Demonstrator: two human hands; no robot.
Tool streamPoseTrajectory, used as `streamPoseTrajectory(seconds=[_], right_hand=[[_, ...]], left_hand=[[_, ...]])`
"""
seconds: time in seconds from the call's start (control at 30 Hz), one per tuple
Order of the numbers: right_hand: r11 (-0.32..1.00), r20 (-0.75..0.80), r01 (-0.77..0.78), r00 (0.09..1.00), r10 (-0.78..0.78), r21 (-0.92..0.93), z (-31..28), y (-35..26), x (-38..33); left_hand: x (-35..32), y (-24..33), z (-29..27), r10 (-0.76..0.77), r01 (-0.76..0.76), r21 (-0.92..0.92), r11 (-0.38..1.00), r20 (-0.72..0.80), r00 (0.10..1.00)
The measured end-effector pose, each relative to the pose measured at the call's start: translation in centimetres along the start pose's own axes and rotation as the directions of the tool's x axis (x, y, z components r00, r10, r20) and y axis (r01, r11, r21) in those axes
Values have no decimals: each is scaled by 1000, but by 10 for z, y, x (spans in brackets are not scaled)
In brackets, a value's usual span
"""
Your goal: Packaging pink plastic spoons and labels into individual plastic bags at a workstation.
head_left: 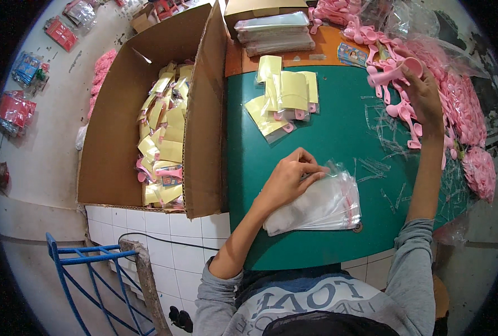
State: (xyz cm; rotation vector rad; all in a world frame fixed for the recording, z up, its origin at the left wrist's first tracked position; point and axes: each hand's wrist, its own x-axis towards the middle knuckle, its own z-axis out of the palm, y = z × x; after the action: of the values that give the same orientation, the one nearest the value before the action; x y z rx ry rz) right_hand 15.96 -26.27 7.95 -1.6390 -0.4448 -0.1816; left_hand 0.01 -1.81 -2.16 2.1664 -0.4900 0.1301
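My left hand [298, 175] is closed in a pinch at the top edge of a clear plastic bag. This bag belongs to a stack of clear plastic bags [316, 207] lying near the front edge of the green table. Farther right, my right hand [424, 96] grips a pink spoon [393, 74] above the table. Around it are heaped loose pink spoons [404, 115]. Toward the far side, several filled clear packets with pale yellow cards [294, 92] lie overlapping, and pink handle ends show at their lower edges.
A tall open cardboard box [205, 112] stands left of the green table [260, 246], with many yellow-card packets inside. Bundled plastic sleeves [274, 33] and small printed cards [352, 54] lie at the back. Clear plastic strips [375, 166] litter the right side. A blue metal frame [86, 259] stands lower left.
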Motion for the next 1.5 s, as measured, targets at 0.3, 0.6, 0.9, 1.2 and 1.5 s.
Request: streamPoseTrajectory(seconds=[0.3,0.6,0.9,1.2,1.5], right_hand=[[892,796,-19,444,412,-452,46,-34,-29],[691,793,390,332,511,-609,60,-16,-46],[941,693,154,713,105,-302,56,-31,-38],[946,583,-6,786,206,-325,74,-36,-46],[964,607,54,786,120,-261,84,-28,-53]], left_hand=[[3,8,-6,-226,260,-443,858,129,966],[1,-12,-7,-279,264,-663,701,86,957],[2,-3,-18,-379,321,-770,551,112,919],[1,-3,-19,-365,269,-797,540,66,929],[1,3,-20,-397,278,-812,513,63,916]])
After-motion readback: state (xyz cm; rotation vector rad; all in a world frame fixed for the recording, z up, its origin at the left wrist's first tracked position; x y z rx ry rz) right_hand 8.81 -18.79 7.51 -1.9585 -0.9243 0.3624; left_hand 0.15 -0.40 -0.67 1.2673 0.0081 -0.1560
